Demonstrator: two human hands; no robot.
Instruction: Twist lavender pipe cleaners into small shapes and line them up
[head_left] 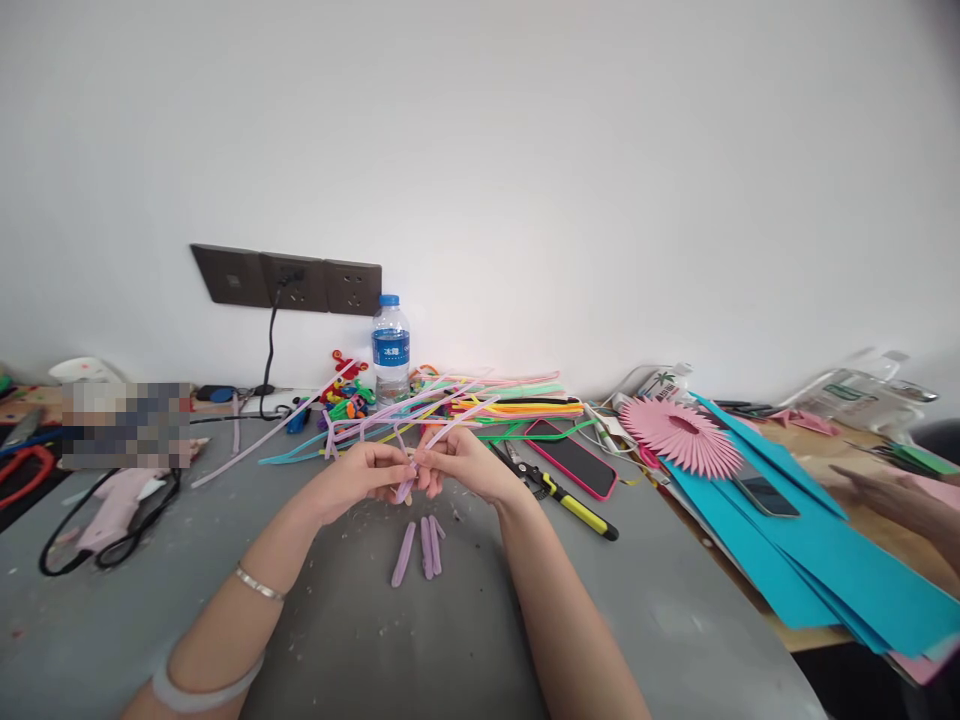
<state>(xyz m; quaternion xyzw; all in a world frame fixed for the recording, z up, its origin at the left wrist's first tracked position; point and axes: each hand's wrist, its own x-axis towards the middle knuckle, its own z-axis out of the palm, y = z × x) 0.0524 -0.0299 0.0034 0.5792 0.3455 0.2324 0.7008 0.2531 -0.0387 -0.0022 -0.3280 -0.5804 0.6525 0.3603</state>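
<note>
My left hand point(365, 474) and my right hand point(459, 464) meet above the grey table, fingertips pinched on one light purple pipe cleaner point(406, 490). Part of it is bent below the fingers, and a length sticks out past my right hand. Just beneath my hands lie several short folded purple pieces point(427, 548), with one longer piece point(403, 554) at their left. Behind my hands spreads a pile of long pipe cleaners point(517, 405) in purple, pink, yellow, green and black. The fingers partly cover the held piece.
Pliers point(577, 507) and a pink-cased phone point(574, 460) lie right of my hands. A water bottle point(391, 350) stands by the wall. A pink glue gun point(112, 510) with its cable is at left. Blue sheets point(817, 540) and another person's hand point(892, 500) are at right.
</note>
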